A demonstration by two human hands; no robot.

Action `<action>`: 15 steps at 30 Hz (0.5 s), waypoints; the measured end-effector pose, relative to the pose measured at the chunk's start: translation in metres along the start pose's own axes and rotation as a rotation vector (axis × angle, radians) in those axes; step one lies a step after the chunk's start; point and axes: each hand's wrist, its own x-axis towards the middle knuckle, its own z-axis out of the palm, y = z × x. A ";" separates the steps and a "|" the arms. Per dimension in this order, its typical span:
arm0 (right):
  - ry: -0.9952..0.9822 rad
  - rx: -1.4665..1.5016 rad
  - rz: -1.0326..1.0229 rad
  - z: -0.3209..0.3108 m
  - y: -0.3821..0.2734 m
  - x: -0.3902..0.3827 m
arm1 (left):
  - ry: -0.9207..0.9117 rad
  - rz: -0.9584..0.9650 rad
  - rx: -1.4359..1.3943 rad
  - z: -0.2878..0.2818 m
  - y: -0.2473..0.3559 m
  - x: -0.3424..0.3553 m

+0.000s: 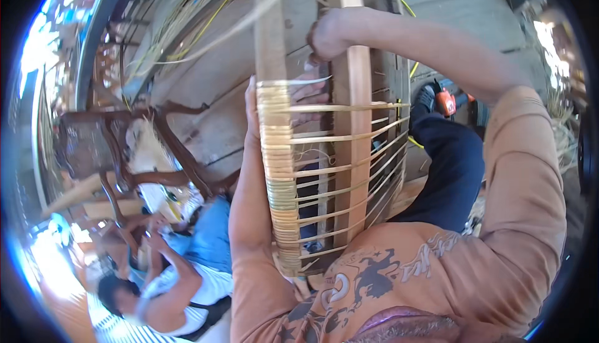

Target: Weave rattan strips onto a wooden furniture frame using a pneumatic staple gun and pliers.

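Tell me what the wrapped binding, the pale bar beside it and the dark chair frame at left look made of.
Binding: probably rattan or cane, smooth with slight sheen; thin straw-toned strips coil side by side.
Pale bar: likely bare wood, given its light, squared, unpainted-looking faces.
Dark chair frame: perhaps stained or varnished wood, judging by deep brown, curved members.

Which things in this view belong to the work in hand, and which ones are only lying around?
In the work:
- wooden frame
- pale strips wrapped around it
- long loose strip, probably

Seemingly apart from it:
- dark wooden chair
- orange object, kind unclear
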 end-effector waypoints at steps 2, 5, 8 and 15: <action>0.184 0.166 -0.039 -0.007 0.018 -0.007 | 0.015 -0.008 -0.084 -0.004 -0.006 0.004; 1.177 1.086 -0.135 0.022 0.048 -0.029 | -0.076 0.016 -0.125 -0.026 -0.009 -0.014; 1.236 1.920 0.396 0.107 0.084 -0.067 | -0.203 -0.014 0.039 -0.029 -0.021 0.016; 0.627 2.422 0.027 0.143 0.020 -0.018 | -0.191 -0.016 0.096 -0.047 -0.009 -0.001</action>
